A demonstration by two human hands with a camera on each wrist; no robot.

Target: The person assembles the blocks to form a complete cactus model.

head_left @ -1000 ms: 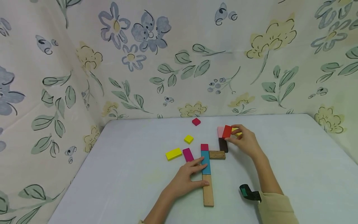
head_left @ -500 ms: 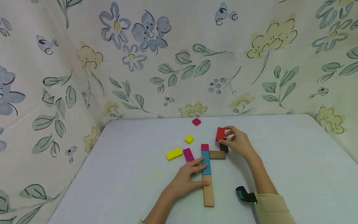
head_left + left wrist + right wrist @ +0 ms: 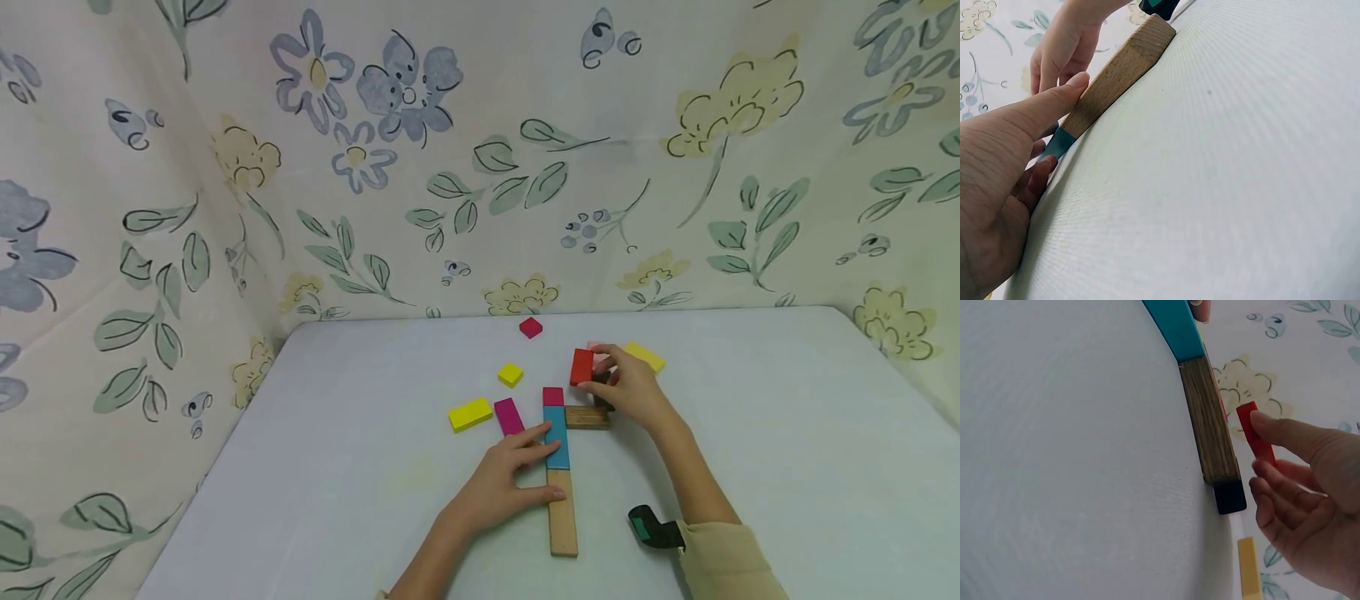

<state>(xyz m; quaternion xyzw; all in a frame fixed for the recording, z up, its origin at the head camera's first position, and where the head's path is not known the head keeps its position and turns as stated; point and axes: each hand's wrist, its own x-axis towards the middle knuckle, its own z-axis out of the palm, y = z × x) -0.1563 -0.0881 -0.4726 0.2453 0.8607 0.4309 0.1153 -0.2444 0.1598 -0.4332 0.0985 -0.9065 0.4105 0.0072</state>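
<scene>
In the head view my right hand point(image 3: 637, 387) pinches a red block point(image 3: 582, 367) between thumb and fingers, raised above the table. The right wrist view shows that red block point(image 3: 1256, 432) apart from the brown wooden block point(image 3: 1211, 419). My left hand point(image 3: 498, 483) lies with its fingers spread, fingertips on the blue block point(image 3: 557, 454) and thumb on the light wooden block point(image 3: 562, 529). These two form an upright column, topped by a crimson block point(image 3: 552, 396). The brown block point(image 3: 587, 417) juts out to the right. A dark block and a pink block point(image 3: 595, 344) are partly hidden behind my right hand.
Left of the column lie a magenta block point(image 3: 509, 415), a yellow block point(image 3: 470, 414) and a small yellow block point(image 3: 511, 374). A crimson block point(image 3: 531, 327) sits near the back edge. Another yellow block point(image 3: 645, 357) is behind my right hand. Floral cloth point(image 3: 517, 183) hangs behind the table.
My right hand has carried the red block to the left and slightly nearer, from in front of the pink block toward the column's top. The left hand keeps its place on the blocks.
</scene>
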